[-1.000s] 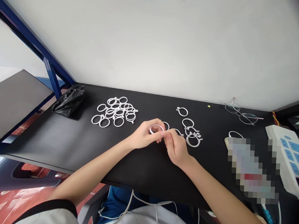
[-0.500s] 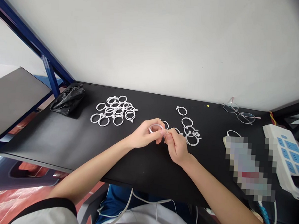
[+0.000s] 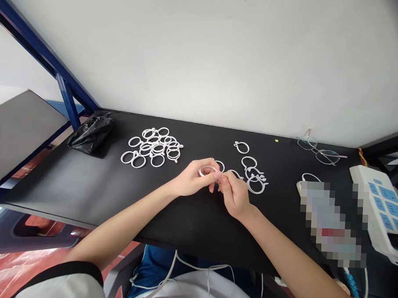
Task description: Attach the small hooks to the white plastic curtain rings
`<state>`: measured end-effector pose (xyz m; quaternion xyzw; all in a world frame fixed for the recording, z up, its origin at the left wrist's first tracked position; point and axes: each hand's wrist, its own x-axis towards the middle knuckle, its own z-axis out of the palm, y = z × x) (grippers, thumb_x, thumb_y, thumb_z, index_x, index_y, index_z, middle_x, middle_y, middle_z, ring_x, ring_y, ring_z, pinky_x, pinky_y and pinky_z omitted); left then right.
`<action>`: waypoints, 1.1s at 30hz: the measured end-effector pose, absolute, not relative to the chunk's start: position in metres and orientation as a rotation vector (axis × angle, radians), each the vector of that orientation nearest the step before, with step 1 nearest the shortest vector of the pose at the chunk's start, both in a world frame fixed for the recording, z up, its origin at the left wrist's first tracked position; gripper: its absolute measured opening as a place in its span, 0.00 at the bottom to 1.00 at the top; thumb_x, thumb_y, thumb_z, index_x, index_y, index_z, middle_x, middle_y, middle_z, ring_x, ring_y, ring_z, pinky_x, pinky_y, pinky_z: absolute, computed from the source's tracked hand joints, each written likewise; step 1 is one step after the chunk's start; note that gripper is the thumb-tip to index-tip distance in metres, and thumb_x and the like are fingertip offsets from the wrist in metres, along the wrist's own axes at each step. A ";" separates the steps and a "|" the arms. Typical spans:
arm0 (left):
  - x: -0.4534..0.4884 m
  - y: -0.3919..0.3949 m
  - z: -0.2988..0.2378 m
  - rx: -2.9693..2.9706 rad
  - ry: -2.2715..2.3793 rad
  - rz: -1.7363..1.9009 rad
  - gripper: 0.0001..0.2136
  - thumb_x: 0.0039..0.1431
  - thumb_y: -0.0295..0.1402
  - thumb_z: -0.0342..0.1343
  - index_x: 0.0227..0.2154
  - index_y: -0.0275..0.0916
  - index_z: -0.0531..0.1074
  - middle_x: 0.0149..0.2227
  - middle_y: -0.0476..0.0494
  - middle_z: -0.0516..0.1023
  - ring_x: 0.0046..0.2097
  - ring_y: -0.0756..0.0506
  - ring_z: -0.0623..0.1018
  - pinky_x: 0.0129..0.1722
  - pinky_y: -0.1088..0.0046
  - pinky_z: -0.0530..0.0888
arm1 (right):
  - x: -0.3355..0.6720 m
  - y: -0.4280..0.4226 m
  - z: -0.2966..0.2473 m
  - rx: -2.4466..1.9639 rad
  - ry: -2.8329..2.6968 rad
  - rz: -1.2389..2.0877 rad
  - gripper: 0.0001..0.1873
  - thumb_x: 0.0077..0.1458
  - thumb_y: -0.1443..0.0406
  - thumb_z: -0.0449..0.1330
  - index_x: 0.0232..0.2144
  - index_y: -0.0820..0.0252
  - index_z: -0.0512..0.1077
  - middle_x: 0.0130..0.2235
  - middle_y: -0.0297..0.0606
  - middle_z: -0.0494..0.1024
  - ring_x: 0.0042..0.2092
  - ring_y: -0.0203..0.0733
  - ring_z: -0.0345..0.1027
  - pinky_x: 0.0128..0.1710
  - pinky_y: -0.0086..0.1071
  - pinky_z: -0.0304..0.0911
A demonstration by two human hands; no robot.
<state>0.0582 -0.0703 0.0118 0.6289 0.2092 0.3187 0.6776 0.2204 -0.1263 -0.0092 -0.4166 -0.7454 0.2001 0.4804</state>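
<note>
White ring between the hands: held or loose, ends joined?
Held: left hand curled around the white ring, right hand pinching at its side. Ends: cannot tell; the hands hide them.

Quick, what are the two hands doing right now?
Left hand: closed, holding a white ring.
Right hand: closed, fingertips pinched at the ring's near side; their exact grip is hidden.

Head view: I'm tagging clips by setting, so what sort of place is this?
Probably a personal workspace indoors, perhaps in a dorm or home, though I can't be sure which. What suggests it: a black desk, with eyeglasses and a multi-socket power strip lying on it.
</note>
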 end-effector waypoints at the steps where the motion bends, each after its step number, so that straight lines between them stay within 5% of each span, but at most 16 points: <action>1: 0.058 -0.070 0.012 1.411 0.469 0.714 0.13 0.61 0.43 0.56 0.33 0.37 0.66 0.22 0.51 0.71 0.25 0.52 0.74 0.26 0.78 0.68 | 0.220 -0.127 -0.009 -1.018 -1.815 0.489 0.14 0.69 0.66 0.44 0.32 0.56 0.66 0.25 0.31 0.75 0.21 0.32 0.64 0.23 0.27 0.60; 9: 0.059 -0.070 0.011 1.420 0.475 0.714 0.13 0.62 0.43 0.55 0.33 0.37 0.66 0.21 0.51 0.71 0.25 0.52 0.74 0.26 0.77 0.68 | 0.219 -0.128 -0.011 -1.034 -1.784 0.520 0.12 0.68 0.68 0.46 0.33 0.56 0.66 0.23 0.29 0.72 0.20 0.31 0.60 0.21 0.26 0.57; 17: 0.058 -0.065 0.010 1.405 0.567 0.759 0.19 0.61 0.50 0.51 0.31 0.36 0.68 0.19 0.53 0.65 0.24 0.50 0.72 0.31 0.73 0.70 | 0.213 -0.127 -0.003 -1.072 -1.678 0.511 0.10 0.65 0.69 0.49 0.32 0.57 0.67 0.29 0.34 0.73 0.26 0.33 0.66 0.26 0.29 0.61; 23: 0.058 -0.055 0.011 1.067 0.700 0.897 0.26 0.62 0.55 0.45 0.22 0.37 0.67 0.17 0.51 0.65 0.23 0.51 0.70 0.34 0.72 0.71 | 0.212 -0.123 -0.009 -1.168 -1.734 0.381 0.08 0.61 0.70 0.57 0.28 0.56 0.66 0.26 0.32 0.71 0.28 0.36 0.67 0.30 0.31 0.64; 33: 0.057 -0.050 0.010 0.850 0.757 0.887 0.26 0.60 0.56 0.46 0.22 0.37 0.67 0.16 0.54 0.58 0.20 0.54 0.60 0.33 0.75 0.71 | 0.214 -0.118 -0.021 -1.208 -1.922 0.336 0.06 0.58 0.72 0.58 0.36 0.56 0.69 0.37 0.37 0.78 0.43 0.46 0.72 0.47 0.43 0.65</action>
